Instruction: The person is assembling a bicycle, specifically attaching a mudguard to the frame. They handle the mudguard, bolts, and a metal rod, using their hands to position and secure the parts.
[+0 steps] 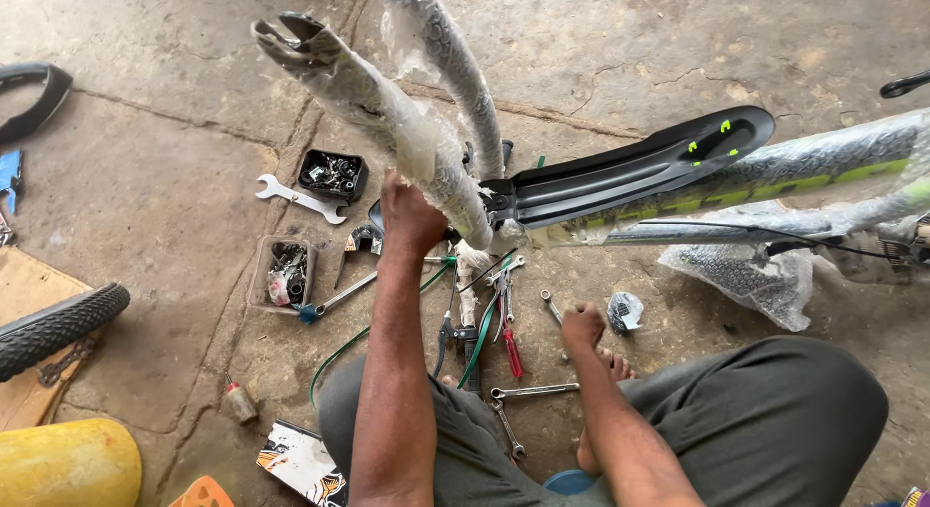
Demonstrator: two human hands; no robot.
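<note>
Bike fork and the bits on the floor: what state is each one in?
Fork: plastic-wrapped, pointing up, held.
Left hand: grip closed on fork.
Right hand: fisted low over the tools; what it holds is hidden.
Mudguard: fitted by the fork.
Black tray: open, holding small parts.
Spanner: flat on floor.
Tyre: loose, lying on cardboard.

We are seeing a black mudguard (pixel 639 168) with bright green marks, a grey and green frame (pixel 823 173) under clear wrap, red-handled pliers (pixel 511 347), a green cable (pixel 334 357), a yellow drum (pixel 63 463), a black tyre (pixel 58 328) and grey trousers (pixel 765 420).
</note>
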